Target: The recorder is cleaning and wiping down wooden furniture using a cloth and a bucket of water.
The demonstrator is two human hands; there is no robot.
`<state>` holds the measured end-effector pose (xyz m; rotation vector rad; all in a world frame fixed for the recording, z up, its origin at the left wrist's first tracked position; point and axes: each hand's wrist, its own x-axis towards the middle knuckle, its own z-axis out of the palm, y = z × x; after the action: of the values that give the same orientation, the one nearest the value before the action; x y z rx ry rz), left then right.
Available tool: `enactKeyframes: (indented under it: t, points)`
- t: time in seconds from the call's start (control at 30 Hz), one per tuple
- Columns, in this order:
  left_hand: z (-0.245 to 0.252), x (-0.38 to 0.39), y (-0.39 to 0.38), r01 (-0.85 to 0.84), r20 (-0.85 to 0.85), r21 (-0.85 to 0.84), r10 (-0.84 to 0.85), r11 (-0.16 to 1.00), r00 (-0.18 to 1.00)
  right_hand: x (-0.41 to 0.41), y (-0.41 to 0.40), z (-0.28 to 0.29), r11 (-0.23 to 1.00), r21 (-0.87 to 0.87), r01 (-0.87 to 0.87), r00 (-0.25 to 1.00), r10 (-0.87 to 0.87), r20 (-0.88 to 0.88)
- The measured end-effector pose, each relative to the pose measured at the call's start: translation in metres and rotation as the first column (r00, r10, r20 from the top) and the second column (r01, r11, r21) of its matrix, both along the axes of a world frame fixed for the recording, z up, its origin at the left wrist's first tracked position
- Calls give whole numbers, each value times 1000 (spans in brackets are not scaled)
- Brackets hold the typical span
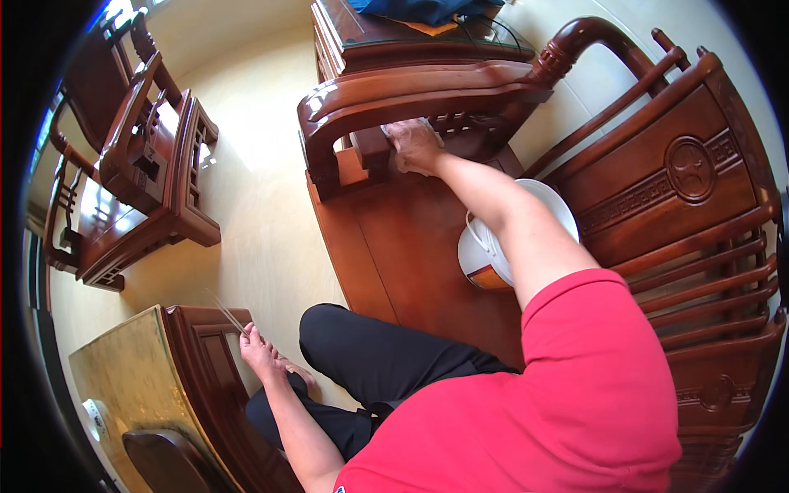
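Note:
My right hand (416,146) grips a whitish cloth (386,130), partly hidden by the fingers. It rests against the carved woodwork beneath the armrest (419,92) of a polished reddish-brown wooden bench. Behind my right forearm, a white plastic bucket (478,246) with a handle stands on the bench seat (394,246); the arm covers part of its opening. Out over my lower leg, my left hand (260,356) pinches a slender, two-pronged item (231,318), perhaps thin sticks or tweezers. Its far end is blurred.
A carved backrest (684,179) rises on the right. Beyond the armrest stands a glass-topped wooden cabinet (425,46) bearing a blue bag (407,9) and dark cables. A matching chair (142,166) is at the left. Lower left, a table (129,363) holds a small white cup (94,419) and a dark wooden object (166,459).

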<state>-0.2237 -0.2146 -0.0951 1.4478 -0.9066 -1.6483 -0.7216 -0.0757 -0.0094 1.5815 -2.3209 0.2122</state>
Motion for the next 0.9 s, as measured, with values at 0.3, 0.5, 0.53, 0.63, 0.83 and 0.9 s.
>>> enactKeyframes:
  t: [0.3,0.5,0.53,0.63,0.83,0.9]
  points:
    - [-7,2,1,3,24,-11,-2,1000,1000,23,119,88,929,-218,300,426,74,902]
    - [-8,9,8,13,91,-24,-11,1000,996,-61,146,175,466,-696,546,529,452,718]
    - [-11,13,8,19,114,-45,-14,999,993,-70,141,191,375,-766,522,622,448,643]
    - [-14,8,10,42,158,-102,-25,994,987,-144,170,193,528,-732,430,891,-119,437]
    - [-47,37,4,21,244,-226,36,974,969,-157,114,130,761,-204,616,779,-627,16]
    - [-28,21,15,-22,192,-150,51,988,980,-153,110,130,786,-201,584,801,-598,-11]
